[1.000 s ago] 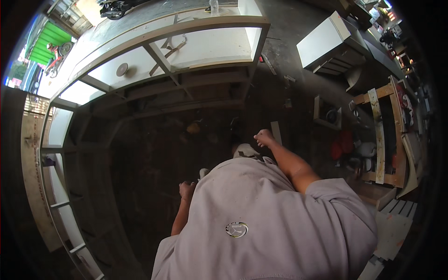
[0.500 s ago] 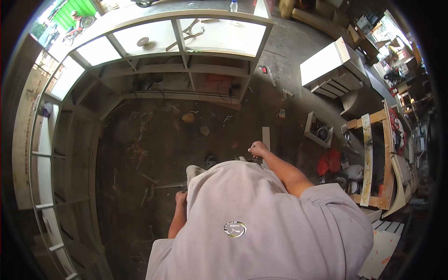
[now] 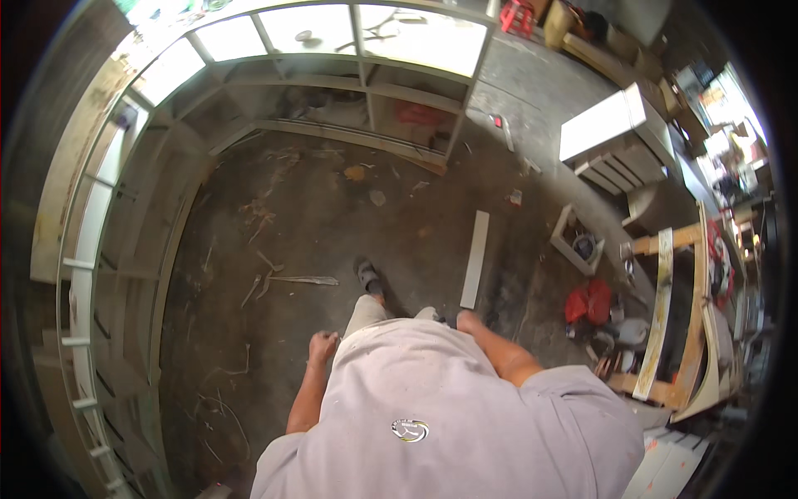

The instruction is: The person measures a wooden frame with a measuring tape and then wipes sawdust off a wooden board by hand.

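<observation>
My left hand [image 3: 323,344] hangs beside my left hip with its fingers curled closed, and nothing shows in it. On the other side, my right hand [image 3: 468,322] is low by my right hip; its fingers are hidden or blurred, so its grip cannot be made out. A long pale board [image 3: 476,259] lies on the floor just ahead of the right hand, its near end close to the hand in the picture. My left foot [image 3: 366,274], in a dark sandal, is forward on the floor.
A pale shelving frame [image 3: 366,73] curves along the front and left. Thin scraps and a strip [image 3: 306,280] litter the dark floor. To the right are a white cabinet [image 3: 611,125], an open box [image 3: 578,241], red bags [image 3: 588,301] and a wooden frame [image 3: 694,308].
My right hand has dropped back toward the hip. My left foot has come forward into view. The view has shifted, showing more of the pale board.
</observation>
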{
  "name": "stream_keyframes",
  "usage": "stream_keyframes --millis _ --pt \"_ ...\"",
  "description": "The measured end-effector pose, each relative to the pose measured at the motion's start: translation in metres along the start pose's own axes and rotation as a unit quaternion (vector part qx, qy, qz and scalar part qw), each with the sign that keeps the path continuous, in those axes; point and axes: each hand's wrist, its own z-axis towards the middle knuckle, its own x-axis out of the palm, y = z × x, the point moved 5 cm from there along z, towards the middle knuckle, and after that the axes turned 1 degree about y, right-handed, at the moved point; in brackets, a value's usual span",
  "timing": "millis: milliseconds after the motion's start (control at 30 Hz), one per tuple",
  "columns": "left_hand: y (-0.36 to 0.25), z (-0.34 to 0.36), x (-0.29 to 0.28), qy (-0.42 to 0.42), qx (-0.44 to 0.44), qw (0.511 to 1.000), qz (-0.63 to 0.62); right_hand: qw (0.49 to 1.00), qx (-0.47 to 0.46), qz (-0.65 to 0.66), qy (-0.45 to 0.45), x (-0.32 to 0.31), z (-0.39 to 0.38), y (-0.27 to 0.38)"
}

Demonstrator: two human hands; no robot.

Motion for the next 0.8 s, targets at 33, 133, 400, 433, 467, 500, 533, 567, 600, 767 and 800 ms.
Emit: stream_keyframes --millis 33,133,400,433,467,500,533,567,600,767,800 --pt "0.038 -0.021 0.009 0.01 -0.053 0.998 0.016 1.0 0.0 -0.022 0.009 0.017 -0.009 0.0" --pt "0.125 -0.095 0.038 0.034 -0.187 0.982 0.014 0.996 -0.08 0.032 0.001 0.042 -0.012 -0.019" --pt "0.217 -0.205 0.076 -0.056 -0.361 0.919 -0.147 0.955 -0.228 -0.188 0.001 0.018 -0.018 0.093" --pt "0.229 -0.221 0.093 -0.066 -0.378 0.904 -0.186 0.946 -0.236 -0.221 0.0 0.013 -0.024 0.114" --pt "0.234 -0.23 0.097 -0.063 -0.354 0.907 -0.217 0.942 -0.243 -0.231 -0.002 0.012 -0.031 0.135" --pt "0.242 -0.239 0.108 -0.06 -0.33 0.907 -0.252 0.937 -0.245 -0.249 -0.002 0.01 -0.039 0.157" --pt "0.256 -0.256 0.119 -0.081 -0.351 0.883 -0.301 0.928 -0.255 -0.27 0.002 0.013 -0.054 0.194" --pt "0.268 -0.264 0.124 -0.101 -0.362 0.864 -0.334 0.928 -0.259 -0.269 0.006 0.018 -0.066 0.218" --pt "0.275 -0.266 0.124 -0.102 -0.353 0.865 -0.341 0.914 -0.288 -0.284 0.003 0.021 -0.058 0.238" --pt "0.392 -0.323 0.147 -0.128 -0.359 0.858 -0.345 0.87 -0.438 -0.187 0.129 0.12 -0.037 0.366" --pt "0.428 -0.345 0.167 -0.13 -0.39 0.858 -0.307 0.866 -0.446 -0.135 0.18 0.159 -0.048 0.399"
